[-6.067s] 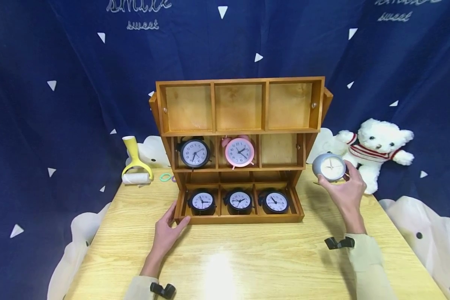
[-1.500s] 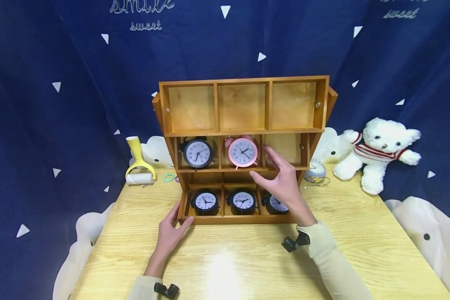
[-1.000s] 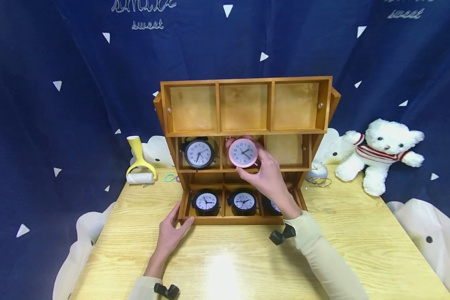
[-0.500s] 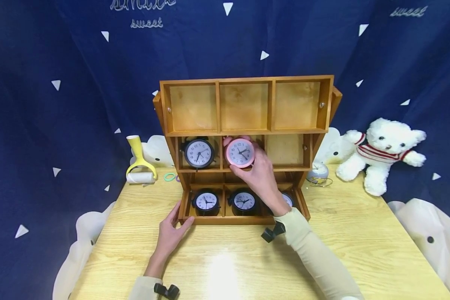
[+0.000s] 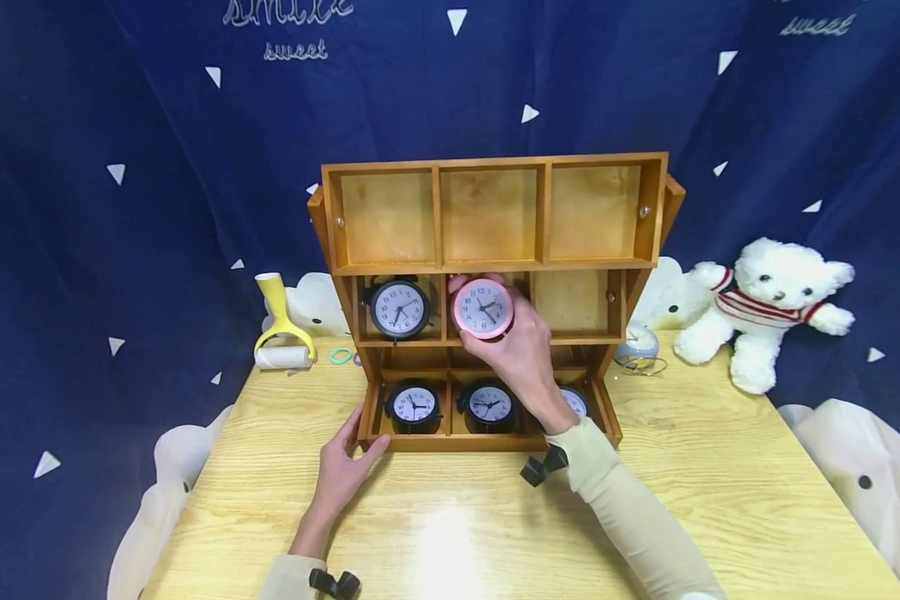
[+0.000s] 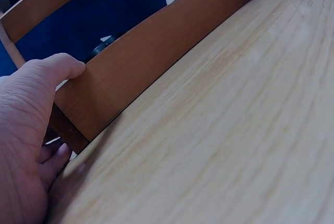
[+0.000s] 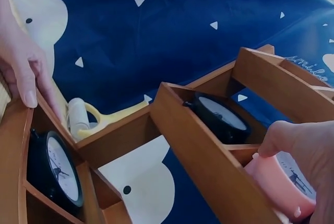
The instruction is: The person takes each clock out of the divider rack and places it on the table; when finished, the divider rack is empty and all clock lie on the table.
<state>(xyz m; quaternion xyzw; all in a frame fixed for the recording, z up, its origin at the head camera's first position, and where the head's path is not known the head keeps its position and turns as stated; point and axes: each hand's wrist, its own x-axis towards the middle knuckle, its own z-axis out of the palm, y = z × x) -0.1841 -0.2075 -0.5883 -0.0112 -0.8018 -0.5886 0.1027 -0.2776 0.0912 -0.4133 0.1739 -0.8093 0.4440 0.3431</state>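
A tiered wooden shelf with small compartments stands on the table. In its middle tier, my right hand grips a pink alarm clock by its right and lower rim, as the right wrist view also shows. My left hand holds the front left corner of the bottom tier, its thumb on the front board and fingers along the side. Left of the pink one sits a black alarm clock. Bottom-tier black clocks face up; the right one is partly hidden by my wrist.
A grey-blue clock lies with glasses-like wire loops right of the shelf. Behind stands a white teddy bear. At left are a yellow-handled lint roller and a green ring. A blue curtain hangs behind.
The grey-blue clock my right hand held earlier now rests on the table beside the shelf. That hand moved left and took hold of the pink clock, which shifted slightly. My left hand stayed put.
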